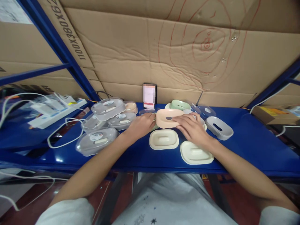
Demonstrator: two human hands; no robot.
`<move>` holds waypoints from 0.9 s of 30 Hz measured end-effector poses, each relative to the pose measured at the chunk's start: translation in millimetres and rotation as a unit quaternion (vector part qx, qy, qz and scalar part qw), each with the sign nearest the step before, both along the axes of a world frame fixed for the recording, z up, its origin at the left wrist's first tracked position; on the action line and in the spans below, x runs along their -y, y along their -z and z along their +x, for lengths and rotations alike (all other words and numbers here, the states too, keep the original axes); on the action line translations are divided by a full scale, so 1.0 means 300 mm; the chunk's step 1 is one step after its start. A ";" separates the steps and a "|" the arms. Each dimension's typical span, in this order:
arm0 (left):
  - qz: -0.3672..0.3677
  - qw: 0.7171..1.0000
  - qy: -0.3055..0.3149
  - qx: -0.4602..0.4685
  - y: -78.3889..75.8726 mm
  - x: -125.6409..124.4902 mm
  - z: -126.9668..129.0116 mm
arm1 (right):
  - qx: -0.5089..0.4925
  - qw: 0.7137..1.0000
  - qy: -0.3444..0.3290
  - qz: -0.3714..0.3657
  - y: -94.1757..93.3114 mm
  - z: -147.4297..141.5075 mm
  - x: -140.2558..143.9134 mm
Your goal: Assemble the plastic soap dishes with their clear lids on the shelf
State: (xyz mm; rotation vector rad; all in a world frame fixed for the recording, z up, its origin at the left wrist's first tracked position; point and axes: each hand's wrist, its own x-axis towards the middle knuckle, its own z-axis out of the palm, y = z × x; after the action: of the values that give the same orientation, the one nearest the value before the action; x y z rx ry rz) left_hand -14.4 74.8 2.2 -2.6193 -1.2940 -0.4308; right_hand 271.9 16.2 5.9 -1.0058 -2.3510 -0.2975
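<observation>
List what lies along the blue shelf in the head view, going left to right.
White power strip → clear-lidded soap boxes → left hand → peach dish held in both hands → right hand → grey dish → cardboard box.

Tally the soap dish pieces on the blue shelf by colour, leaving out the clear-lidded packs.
Peach, held between left hand and right hand: 1
Cream: 2
Green: 1
Grey: 1
Total: 5; any pieces hidden under the hands are not counted.
</observation>
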 end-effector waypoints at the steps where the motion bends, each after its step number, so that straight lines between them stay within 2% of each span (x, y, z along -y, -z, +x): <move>1: -0.006 1.000 0.005 -0.010 0.005 0.007 0.002 | -0.004 1.000 0.018 0.014 0.004 0.008 -0.013; 5: -0.025 0.998 0.025 -0.045 0.027 0.021 0.013 | -0.006 0.994 0.083 0.065 0.021 0.046 -0.064; 8: -0.025 0.998 0.005 -0.052 0.035 0.025 0.018 | -0.009 0.991 0.117 0.072 0.013 0.071 -0.079; 10: -0.029 0.998 -0.009 -0.053 0.035 0.027 0.020 | -0.005 0.995 0.087 0.057 -0.002 0.072 -0.068; 13: -0.042 0.998 -0.018 -0.051 0.024 0.031 0.020 | 0.023 0.999 -0.038 -0.003 -0.017 0.034 -0.017; 15: -0.045 0.998 -0.022 -0.041 0.013 0.033 0.018 | 0.053 0.990 -0.120 -0.054 -0.009 -0.008 0.023; 17: -0.044 0.998 -0.027 -0.025 0.003 0.034 0.013 | 0.082 0.978 -0.163 -0.099 0.016 -0.045 0.050; 22: -0.047 0.999 -0.016 0.018 0.007 0.021 0.003 | 0.087 0.969 -0.170 -0.159 0.089 -0.061 0.027; 27: -0.026 0.998 -0.007 0.062 0.037 0.009 0.020 | 0.074 0.979 -0.140 -0.128 0.094 -0.038 -0.007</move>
State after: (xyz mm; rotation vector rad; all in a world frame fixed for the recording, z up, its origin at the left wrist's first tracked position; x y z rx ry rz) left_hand -8.5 72.1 -8.9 -2.6613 -1.3784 -0.5739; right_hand 260.6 18.1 -22.2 -0.7703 -2.6769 0.0414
